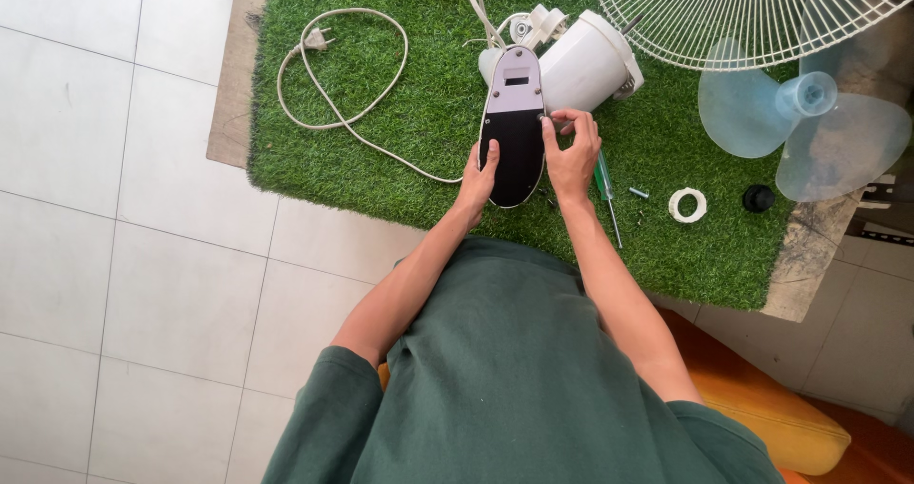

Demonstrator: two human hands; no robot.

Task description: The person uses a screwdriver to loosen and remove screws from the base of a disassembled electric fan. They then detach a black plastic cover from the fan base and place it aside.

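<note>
An oval fan control panel [513, 127], black below and pale grey above, lies on a green turf mat [400, 113]. My left hand [479, 177] grips its lower left edge. On the panel's right edge my right hand [572, 151] pinches a small part with its fingertips. The white motor housing [590, 62] lies just behind the panel. A green-handled screwdriver [606, 181] rests on the turf beside my right wrist.
A white power cord with plug [328, 65] loops at the left of the mat. A white wire fan guard [743, 13], a translucent blue fan blade [804, 122], a white ring [687, 204], a black cap [758, 197] and small screws [639, 193] lie to the right. White floor tiles surround the mat.
</note>
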